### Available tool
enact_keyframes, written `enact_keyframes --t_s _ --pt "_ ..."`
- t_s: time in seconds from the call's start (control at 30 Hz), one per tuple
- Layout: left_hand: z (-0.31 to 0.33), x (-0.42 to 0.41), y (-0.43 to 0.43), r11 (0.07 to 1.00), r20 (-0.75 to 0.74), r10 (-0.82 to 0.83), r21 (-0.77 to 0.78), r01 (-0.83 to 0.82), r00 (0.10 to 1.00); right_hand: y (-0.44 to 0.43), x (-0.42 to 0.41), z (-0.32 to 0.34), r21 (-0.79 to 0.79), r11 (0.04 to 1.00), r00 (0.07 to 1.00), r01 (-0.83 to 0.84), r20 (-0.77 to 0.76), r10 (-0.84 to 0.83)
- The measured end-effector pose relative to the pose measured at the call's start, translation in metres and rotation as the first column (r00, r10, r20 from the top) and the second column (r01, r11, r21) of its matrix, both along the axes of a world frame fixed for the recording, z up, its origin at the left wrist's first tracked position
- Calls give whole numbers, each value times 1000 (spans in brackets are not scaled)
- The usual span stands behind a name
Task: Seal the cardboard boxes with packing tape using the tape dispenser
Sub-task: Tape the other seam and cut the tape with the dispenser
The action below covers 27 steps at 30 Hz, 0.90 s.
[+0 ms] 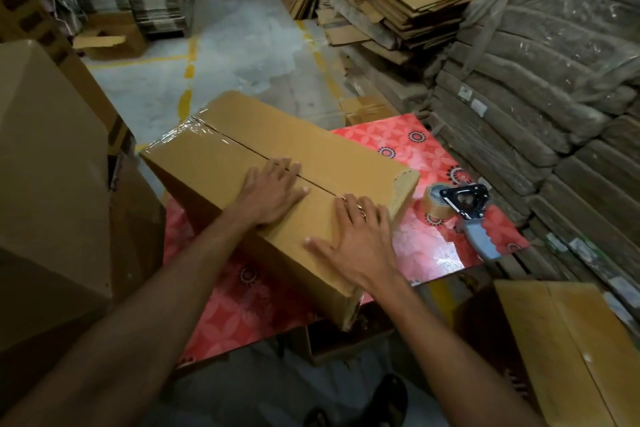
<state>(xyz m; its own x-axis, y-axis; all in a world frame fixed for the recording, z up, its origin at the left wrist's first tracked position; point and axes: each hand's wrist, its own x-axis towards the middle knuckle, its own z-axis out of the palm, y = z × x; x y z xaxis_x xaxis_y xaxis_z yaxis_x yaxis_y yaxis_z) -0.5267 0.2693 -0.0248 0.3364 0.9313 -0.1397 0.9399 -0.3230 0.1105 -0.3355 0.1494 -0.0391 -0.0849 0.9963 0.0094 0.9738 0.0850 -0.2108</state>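
Observation:
A long brown cardboard box (221, 163) lies on a red patterned table (429, 246). Its top flaps meet along a centre seam, and clear tape covers only the far left end. My left hand (272, 191) presses flat on the seam, fingers spread. Nearer the box's right end, my right hand (356, 236) lies flat on the near flap, a ring on one finger. The tape dispenser (464, 211), grey-handled with a brown tape roll, rests on the table to the right of the box, held by neither hand.
A large brown box (52, 184) stands at the left. Another box (568, 350) sits low at the right. Bundled flat cardboard stacks (536, 87) fill the right side and back. A grey floor with yellow lines (214, 52) lies beyond the table.

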Motion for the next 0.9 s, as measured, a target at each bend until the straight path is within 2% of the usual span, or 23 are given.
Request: enact_keyframes --t_s 0.2,0.33,0.4,0.47,0.53,0.6,0.67,0.73,0.8,0.83,0.9 --pt "-15 12 -3 997 11 79 -5 -79 997 24 40 -3 -38 987 988 -153 14 154" --pt "-10 44 -17 974 -22 220 -45 -220 975 53 92 5 -77 950 952 -302 37 305" --pt "-6 70 -29 942 -17 321 -101 -321 947 71 117 7 -101 951 951 -294 72 301" --pt "-1 98 -40 908 -21 390 -161 -388 921 85 138 6 -116 979 982 -170 58 178" --pt "0 122 -50 884 -43 419 -207 -418 907 90 148 4 -147 989 994 -1 -108 -15" --pt "1 138 -57 874 -74 423 -229 -428 903 85 141 -3 -151 976 946 157 -261 -193" --pt "3 146 -62 879 -98 418 -207 -429 903 75 131 -13 -88 951 905 297 -291 -310" --pt "4 149 -64 955 -168 283 -37 -293 944 68 128 -13 -63 931 862 361 -360 -358" --pt "-2 153 -63 996 -131 12 85 -1 991 68 133 -6 -100 910 774 402 -494 -396" --pt "-5 157 -61 990 -73 -125 58 129 990 71 136 -5 -111 906 733 408 -552 -398" --pt "-12 166 -57 964 13 -261 -51 262 965 76 140 -1 -130 911 672 392 -636 -380"
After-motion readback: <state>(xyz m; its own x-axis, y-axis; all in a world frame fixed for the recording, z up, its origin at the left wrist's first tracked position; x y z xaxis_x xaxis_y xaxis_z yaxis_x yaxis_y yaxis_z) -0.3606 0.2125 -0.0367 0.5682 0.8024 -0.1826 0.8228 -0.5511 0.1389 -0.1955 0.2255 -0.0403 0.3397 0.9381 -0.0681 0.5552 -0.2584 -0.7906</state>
